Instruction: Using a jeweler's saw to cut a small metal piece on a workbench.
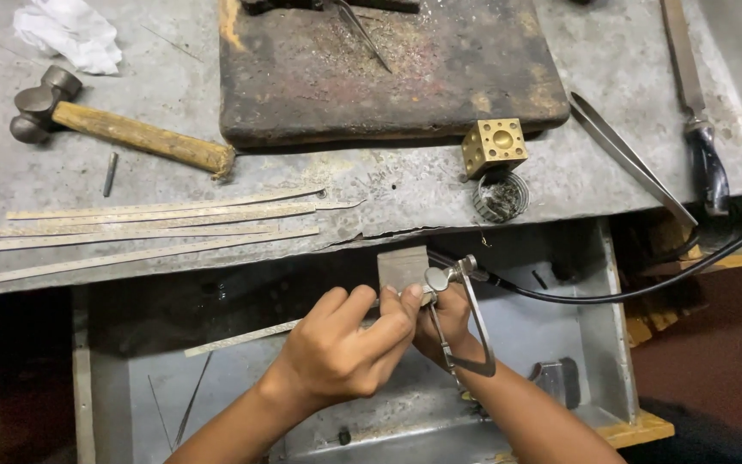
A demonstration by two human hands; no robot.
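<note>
Metal strip [242, 338], thin and pale, lies slanting over the open drawer [594, 361] below the surface [173, 94], its right end pinched under the fingers of the left hand [345, 344]. That hand is curled narrow, thumb and forefinger pressed on the strip right against a small wooden bench peg [402, 266] that juts out from the edge of the surface. The right hand [447, 322] sits just behind the left, mostly hidden by it, closed around the handle of a jeweller's saw frame [465, 331], whose metal bow loops down past the wrist and whose clamp screw shows just beside the peg. Whether the blade touches the strip cannot be told.

In the same head view, on the surface above, four more long metal strips [156, 228] lie side by side, nearly parallel, near the front edge. A hammer [113, 125] with a wooden handle rests to the upper left, with a crumpled white cloth [70, 33] beyond it. A dark, worn wooden block [380, 69] fills the middle, and a brass dapping cube [494, 146] stands at its lower right corner, just above a small round tin [501, 196] of scraps. Long tweezers [629, 159] and a file [697, 103] lie to the right, and a black cable [646, 288] runs across the drawer.
</note>
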